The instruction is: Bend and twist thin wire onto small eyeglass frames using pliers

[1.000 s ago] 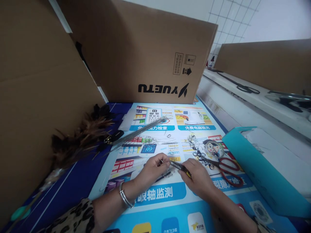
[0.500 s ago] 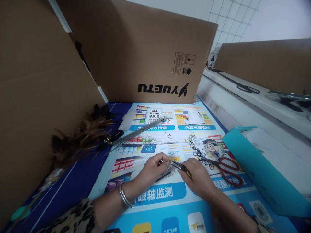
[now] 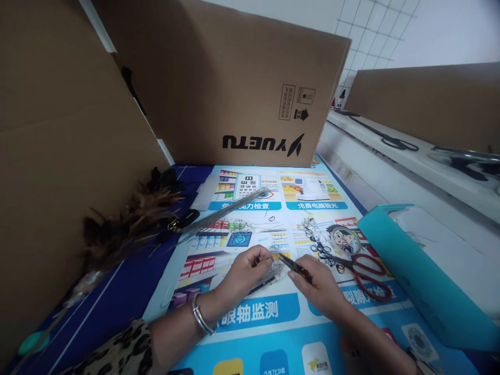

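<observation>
Your right grip is clenched around the pliers: dark, slim, nose tapering to a fine tip, handles mostly buried in your palm. Tool sits over the middle of the printed mat, tip angled up and left toward your other hand, just short of its fingertips. Can't tell whether the plier tips are parted. Your left grip has thumb and forefinger pinched on a wire piece, hair-thin (too small to make out its shape). Below those fingertips there's a loose tangle of fine wire and a slim dark item, partly covered by your hand. Silver bangles on your left wrist, spotted sleeve behind them. Beyond your left hand lies the wire bundle: straight, thin, gray strands, fanned slightly, running diagonally, with wire scraps strewn in front of it. Past your right hand: a cluster of small black loops, then scissors with red handles, blades pointing at the loops. Teal box stands to the right. Brown feathers lie left, by the cardboard walling off the back of the bench.
</observation>
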{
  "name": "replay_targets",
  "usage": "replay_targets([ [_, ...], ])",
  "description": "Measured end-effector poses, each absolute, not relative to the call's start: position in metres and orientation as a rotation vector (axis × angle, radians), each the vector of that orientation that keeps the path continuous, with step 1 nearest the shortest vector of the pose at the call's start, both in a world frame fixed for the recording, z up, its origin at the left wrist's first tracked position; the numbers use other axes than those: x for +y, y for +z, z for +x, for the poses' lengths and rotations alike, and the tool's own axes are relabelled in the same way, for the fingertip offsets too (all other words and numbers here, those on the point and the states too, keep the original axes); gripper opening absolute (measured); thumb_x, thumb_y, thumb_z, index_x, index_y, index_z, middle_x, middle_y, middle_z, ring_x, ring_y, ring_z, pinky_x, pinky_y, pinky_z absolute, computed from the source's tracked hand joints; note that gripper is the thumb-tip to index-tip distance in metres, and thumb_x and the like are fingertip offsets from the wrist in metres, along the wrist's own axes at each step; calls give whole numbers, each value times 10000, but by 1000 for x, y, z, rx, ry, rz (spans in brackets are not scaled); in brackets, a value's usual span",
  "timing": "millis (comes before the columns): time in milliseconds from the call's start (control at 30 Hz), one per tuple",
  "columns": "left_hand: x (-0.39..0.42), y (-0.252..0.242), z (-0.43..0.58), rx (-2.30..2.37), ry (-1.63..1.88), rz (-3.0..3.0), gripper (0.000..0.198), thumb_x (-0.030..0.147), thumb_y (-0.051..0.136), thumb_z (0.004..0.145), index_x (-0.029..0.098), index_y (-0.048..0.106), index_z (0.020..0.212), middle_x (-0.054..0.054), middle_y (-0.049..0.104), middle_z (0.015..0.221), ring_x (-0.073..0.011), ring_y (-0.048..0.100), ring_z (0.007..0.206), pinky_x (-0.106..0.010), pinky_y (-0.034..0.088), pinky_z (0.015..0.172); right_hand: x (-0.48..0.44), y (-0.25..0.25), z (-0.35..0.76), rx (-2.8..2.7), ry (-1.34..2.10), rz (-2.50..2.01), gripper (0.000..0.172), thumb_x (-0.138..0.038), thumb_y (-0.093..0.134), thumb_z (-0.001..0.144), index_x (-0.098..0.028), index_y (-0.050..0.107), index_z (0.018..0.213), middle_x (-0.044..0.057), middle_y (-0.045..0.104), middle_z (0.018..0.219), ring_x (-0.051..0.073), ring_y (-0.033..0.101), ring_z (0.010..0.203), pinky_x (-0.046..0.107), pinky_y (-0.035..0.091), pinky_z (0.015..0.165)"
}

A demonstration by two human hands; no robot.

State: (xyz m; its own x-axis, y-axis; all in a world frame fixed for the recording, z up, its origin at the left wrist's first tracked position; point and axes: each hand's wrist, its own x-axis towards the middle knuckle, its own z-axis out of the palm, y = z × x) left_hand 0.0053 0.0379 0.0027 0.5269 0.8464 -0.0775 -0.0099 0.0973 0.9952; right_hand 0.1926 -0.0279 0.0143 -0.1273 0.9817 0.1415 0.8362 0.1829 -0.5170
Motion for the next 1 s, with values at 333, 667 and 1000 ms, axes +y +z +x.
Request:
replay_targets([
  [333, 36, 6, 5, 826, 746, 1393, 135, 272, 520, 785, 152, 488, 732, 46, 399, 588, -72, 337, 516, -174, 288, 489, -32, 16, 191, -2125, 199, -1754, 102, -265, 463, 832, -181, 519, 817, 53, 517, 830, 181, 462, 798, 284, 352, 697],
  [667, 36, 1, 6, 832, 713, 1479, 184, 321, 535, 778, 147, 503, 727, 34, 428, 607, -80, 359, 534, -181, 297, 499, -34, 24, 190, -2265, -169, -1793, 158, -268, 431, 847, -162, 549, 842, 81, 513, 806, 202, 440, 781, 332, 315, 701],
  [1000, 36, -1, 7, 796, 700, 1407, 212, 353, 545, 775, 145, 510, 746, 45, 408, 581, -72, 341, 510, -179, 284, 481, -36, 31, 190, -2315, -244, -1794, 155, -260, 442, 845, -164, 560, 875, 88, 528, 811, 211, 443, 789, 341, 310, 701],
])
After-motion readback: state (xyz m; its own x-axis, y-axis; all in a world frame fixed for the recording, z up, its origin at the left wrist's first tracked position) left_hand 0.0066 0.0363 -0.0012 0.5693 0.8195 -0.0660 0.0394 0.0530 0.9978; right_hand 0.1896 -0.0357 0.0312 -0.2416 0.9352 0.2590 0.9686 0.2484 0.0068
